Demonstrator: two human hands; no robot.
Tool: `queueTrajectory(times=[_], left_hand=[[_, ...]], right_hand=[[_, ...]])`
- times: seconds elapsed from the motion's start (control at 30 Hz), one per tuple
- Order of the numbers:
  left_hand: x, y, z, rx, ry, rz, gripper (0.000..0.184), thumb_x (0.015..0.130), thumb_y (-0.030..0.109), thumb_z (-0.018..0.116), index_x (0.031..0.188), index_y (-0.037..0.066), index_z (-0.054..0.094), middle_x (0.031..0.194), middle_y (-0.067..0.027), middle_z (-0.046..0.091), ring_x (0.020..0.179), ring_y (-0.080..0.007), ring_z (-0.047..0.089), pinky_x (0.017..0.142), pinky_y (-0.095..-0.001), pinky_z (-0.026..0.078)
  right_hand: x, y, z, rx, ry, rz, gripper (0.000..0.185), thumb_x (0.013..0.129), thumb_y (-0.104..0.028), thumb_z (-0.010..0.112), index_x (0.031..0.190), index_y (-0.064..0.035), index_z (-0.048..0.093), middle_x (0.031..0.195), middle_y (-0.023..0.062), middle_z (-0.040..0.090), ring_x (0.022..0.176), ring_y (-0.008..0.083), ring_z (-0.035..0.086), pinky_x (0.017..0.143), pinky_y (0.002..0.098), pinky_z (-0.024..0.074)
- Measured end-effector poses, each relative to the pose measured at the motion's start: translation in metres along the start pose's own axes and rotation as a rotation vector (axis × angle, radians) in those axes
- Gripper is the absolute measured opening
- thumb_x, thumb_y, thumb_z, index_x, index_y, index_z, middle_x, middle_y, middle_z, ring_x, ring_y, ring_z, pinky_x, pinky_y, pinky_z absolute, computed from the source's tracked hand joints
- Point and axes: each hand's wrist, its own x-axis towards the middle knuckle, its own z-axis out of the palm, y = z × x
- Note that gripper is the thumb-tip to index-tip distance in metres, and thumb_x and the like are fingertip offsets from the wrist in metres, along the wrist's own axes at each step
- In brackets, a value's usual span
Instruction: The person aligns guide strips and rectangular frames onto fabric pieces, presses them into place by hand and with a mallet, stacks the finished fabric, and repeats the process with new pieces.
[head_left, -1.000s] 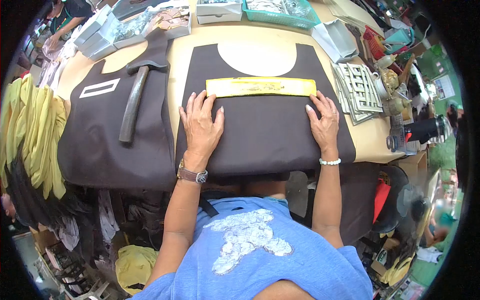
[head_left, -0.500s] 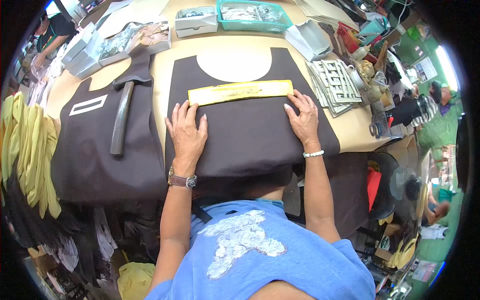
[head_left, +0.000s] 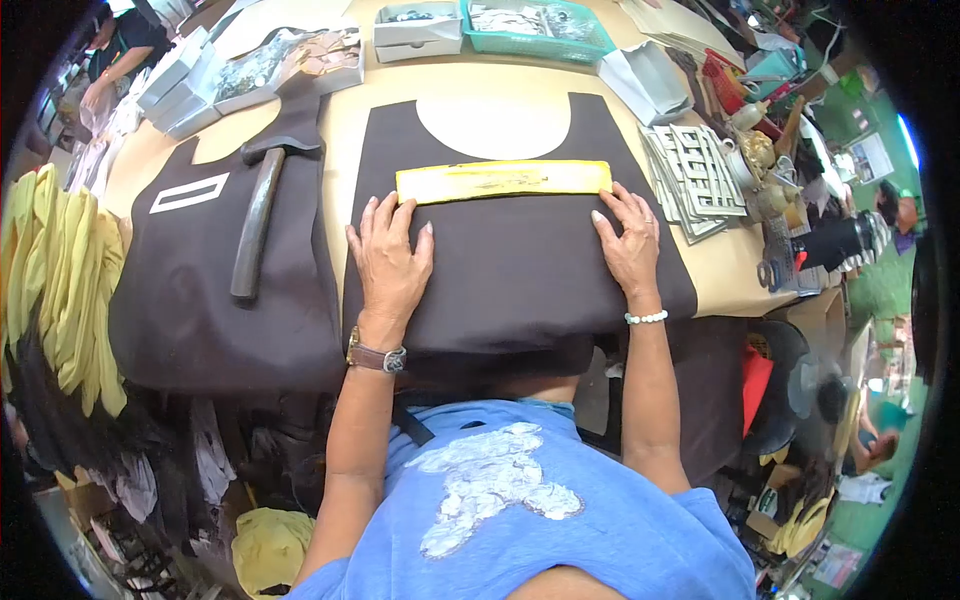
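Observation:
A dark brown apron-shaped piece [head_left: 510, 270] with a scooped neck lies flat before me. Across its upper part runs a yellow strip [head_left: 500, 181] with dark smudges along its middle. My left hand [head_left: 392, 255] rests on the dark piece, fingers spread, with fingertips at the strip's lower left end. At the strip's right end, the fingertips of my right hand [head_left: 632, 245] touch its lower edge, the fingers stretched out. To the left, a hammer [head_left: 258, 220] lies on a second dark piece [head_left: 220, 320], near a white rectangular frame [head_left: 188, 194].
Along the table's [head_left: 540, 75] back stand a teal basket [head_left: 540, 42], a white box [head_left: 418, 32] and a divided tray [head_left: 290, 72]. White cut-out templates [head_left: 700, 175] are stacked at right. Yellow cloths [head_left: 65, 280] hang at left. A person [head_left: 125, 50] works at far left.
The whole view has shifted slightly, with things now farther right in it. Both hands and the yellow strip keep their places on the dark piece.

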Motion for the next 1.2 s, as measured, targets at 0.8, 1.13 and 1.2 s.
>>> queueTrajectory(times=[0.8, 1.13, 1.2], left_hand=[[0.0024, 0.0, -0.0002, 0.018, -0.009, 0.027, 0.033, 0.084, 0.019, 0.059, 0.116, 0.008, 0.06, 0.127, -0.0123, 0.053, 0.126, -0.0377, 0.037, 0.102, -0.0596, 0.024], [0.0031, 0.0008, -0.0009, 0.061, 0.0, 0.044, 0.033, 0.083, 0.018, 0.061, 0.115, 0.008, 0.06, 0.125, -0.0116, 0.054, 0.125, -0.0363, 0.039, 0.102, -0.0552, 0.027], [0.0037, -0.0003, 0.0007, 0.056, 0.007, 0.052, 0.033, 0.083, 0.018, 0.061, 0.115, 0.008, 0.06, 0.125, -0.0119, 0.054, 0.125, -0.0359, 0.039, 0.102, -0.0551, 0.027]], right_hand=[[0.0013, 0.0003, -0.0012, 0.015, -0.004, -0.007, 0.039, 0.08, -0.027, 0.064, 0.113, -0.0079, 0.063, 0.127, 0.0099, 0.054, 0.122, 0.0304, 0.043, 0.105, 0.0411, 0.0286], [-0.0018, -0.0011, -0.0014, 0.051, 0.015, 0.002, 0.038, 0.079, -0.028, 0.065, 0.112, -0.0083, 0.064, 0.125, 0.0092, 0.056, 0.121, 0.0315, 0.044, 0.105, 0.0425, 0.0285], [-0.0006, 0.0012, 0.0002, 0.03, 0.017, 0.001, 0.038, 0.079, -0.029, 0.065, 0.112, -0.009, 0.064, 0.126, 0.0092, 0.055, 0.122, 0.0315, 0.043, 0.105, 0.0428, 0.028]])
